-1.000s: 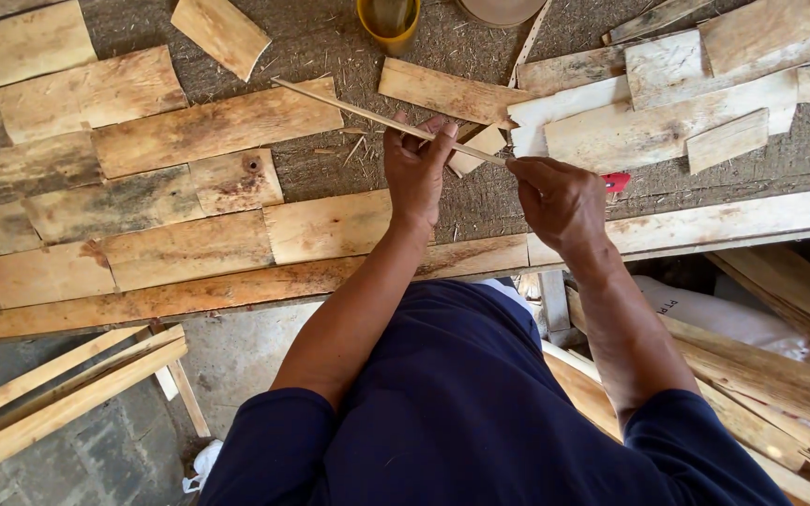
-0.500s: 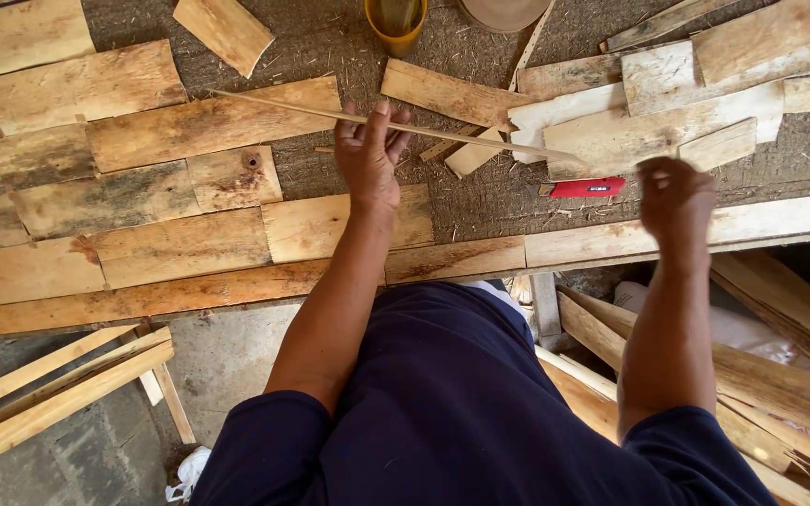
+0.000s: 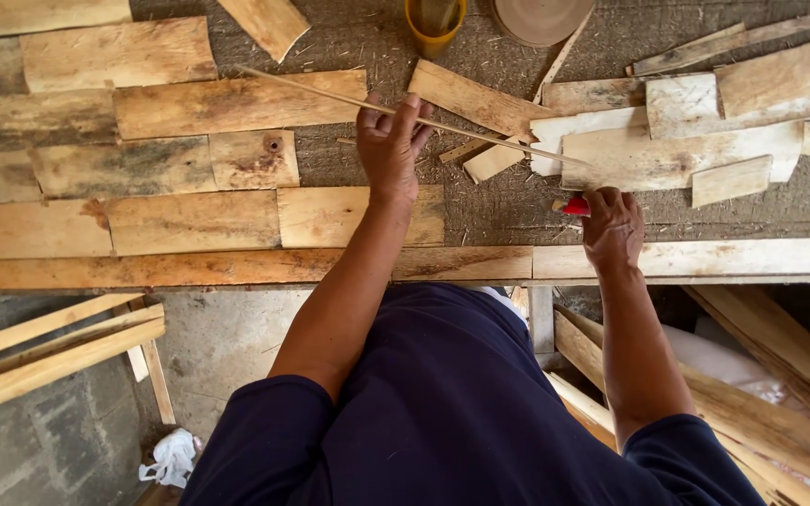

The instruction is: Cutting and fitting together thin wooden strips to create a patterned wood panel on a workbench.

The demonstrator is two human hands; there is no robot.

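Near the top middle of the frame, the left hand (image 3: pixel 391 141) holds a long thin pale wooden stick (image 3: pixel 330 94). Its fingers are curled round the stick, so the hand is closed on it. The stick runs from the upper left down toward the right, a little tilted, and sticks out far on both sides of the hand. Its right end reaches the pale flat wood pieces (image 3: pixel 677 150) in the upper right of the frame.

Lower and to the right, the right hand (image 3: pixel 611 225) rests on a small red tool (image 3: pixel 574 206). The fingers bend over the tool, but only its red tip shows, so it cannot be told if the hand grips it or just touches it. This hand is below the stick's right end and does not touch the stick. The left hand is the one on the stick; the right hand is close to its right end.

Under both hands lies a rough grey table top (image 3: pixel 517 215). Many flat brown wooden boards (image 3: pixel 189 220) lie side by side on the left part. A long wooden rail (image 3: pixel 705 258) runs along the near edge. A yellow cup (image 3: pixel 435 19) stands at the top edge, with a round tan thing (image 3: pixel 541 14) just beside it. At the lower left, thin wooden slats (image 3: pixel 49 351) lie on the grey floor, near a crumpled white bag (image 3: pixel 171 457).
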